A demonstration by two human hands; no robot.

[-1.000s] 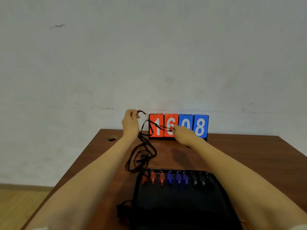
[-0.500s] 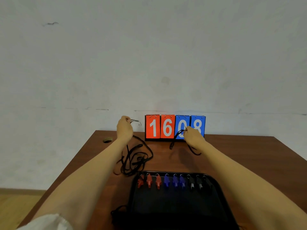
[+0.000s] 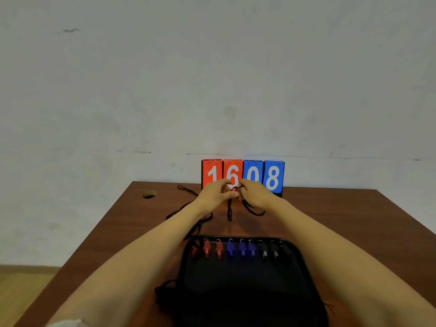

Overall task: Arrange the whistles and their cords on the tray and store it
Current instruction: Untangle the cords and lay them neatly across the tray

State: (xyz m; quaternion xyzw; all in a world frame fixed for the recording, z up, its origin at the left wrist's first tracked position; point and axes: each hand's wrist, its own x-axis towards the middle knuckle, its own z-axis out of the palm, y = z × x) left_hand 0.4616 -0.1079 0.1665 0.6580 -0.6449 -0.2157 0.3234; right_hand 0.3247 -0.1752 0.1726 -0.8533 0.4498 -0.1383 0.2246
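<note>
**Cord (image 3: 229, 212) pinched at the table's (image 3: 342, 220) far edge**

Loose cords (image 3: 186, 205) trail left of the left hand (image 3: 215, 194). It and the right hand (image 3: 256, 195) both pinch the black cord with curled fingers, in front of the scoreboard (image 3: 273, 177). Nine whistles (image 3: 240, 249) line the far rim of the tray (image 3: 247, 291) at the near edge.

A flip scoreboard (image 3: 243, 177) stood at twelve o'clock, walling off the table's (image 3: 342, 220) far edge. The black tray (image 3: 245, 284) filled the near middle at six, whistles (image 3: 240, 249) lining its far rim. Black cords (image 3: 229, 212) trailed between them, from ten to twelve. Bare tabletop lay open from one round to four.
</note>
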